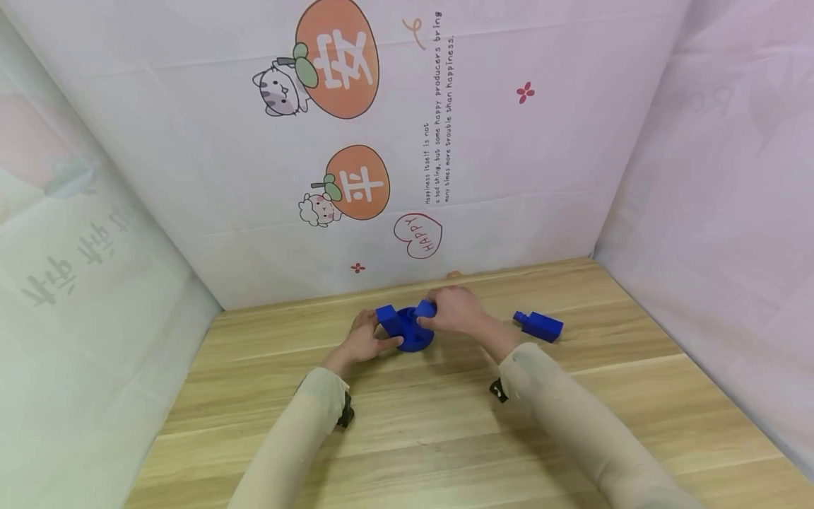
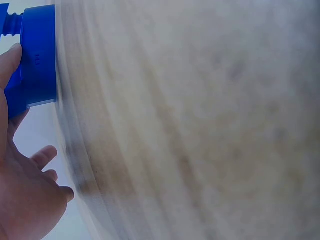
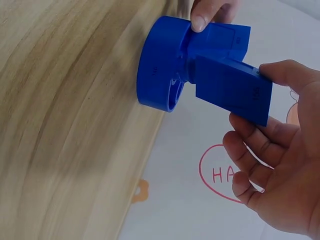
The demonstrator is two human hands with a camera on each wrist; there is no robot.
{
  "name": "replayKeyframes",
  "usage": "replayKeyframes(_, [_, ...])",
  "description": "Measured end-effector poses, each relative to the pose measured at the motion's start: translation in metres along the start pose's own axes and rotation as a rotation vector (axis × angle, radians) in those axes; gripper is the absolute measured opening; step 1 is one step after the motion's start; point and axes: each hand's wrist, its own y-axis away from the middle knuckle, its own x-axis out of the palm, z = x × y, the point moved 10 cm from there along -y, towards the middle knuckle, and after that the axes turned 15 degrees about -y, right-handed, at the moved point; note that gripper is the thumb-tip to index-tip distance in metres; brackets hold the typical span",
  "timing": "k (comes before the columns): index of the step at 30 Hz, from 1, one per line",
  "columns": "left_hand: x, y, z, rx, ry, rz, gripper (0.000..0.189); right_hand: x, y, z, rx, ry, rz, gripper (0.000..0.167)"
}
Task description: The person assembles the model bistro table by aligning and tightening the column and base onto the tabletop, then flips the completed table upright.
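Observation:
A round blue base with a raised rim sits on the table. One blue rectangular block stands in its left side, leaning outward. My left hand holds the base at its left, the thumb at the rim and the other fingers behind the block. Between thumb and fingertips, my right hand pinches a second blue block. This block is tilted, and its narrow end points into the base; whether it is seated there I cannot tell. In the left wrist view the base's wall shows beside the left thumb.
Another blue block with a narrow threaded end lies on the table to the right of my right hand. The wooden table ends at a white printed cloth behind, with more cloth at both sides.

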Motion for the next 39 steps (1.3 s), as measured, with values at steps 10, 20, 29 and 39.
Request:
replayKeyframes(10, [0.001,0.0,0.001,-0.001,-0.019,0.009,0.087,0.011,-0.006,-0.006,0.041,-0.01,-0.007,0.052])
replayKeyframes(20, [0.001,-0.003,0.002,0.005,-0.014,-0.006,0.085,0.01,-0.002,-0.005,-0.067,-0.024,-0.004,0.05])
replayKeyframes(29, [0.004,-0.002,0.004,-0.006,-0.01,0.013,0.089,0.019,0.001,-0.006,-0.036,-0.009,0.058,0.055])
replayKeyframes(39, [0.001,-0.006,0.004,-0.002,-0.03,0.002,0.089,0.017,0.0,0.003,-0.078,0.022,0.058,0.042])
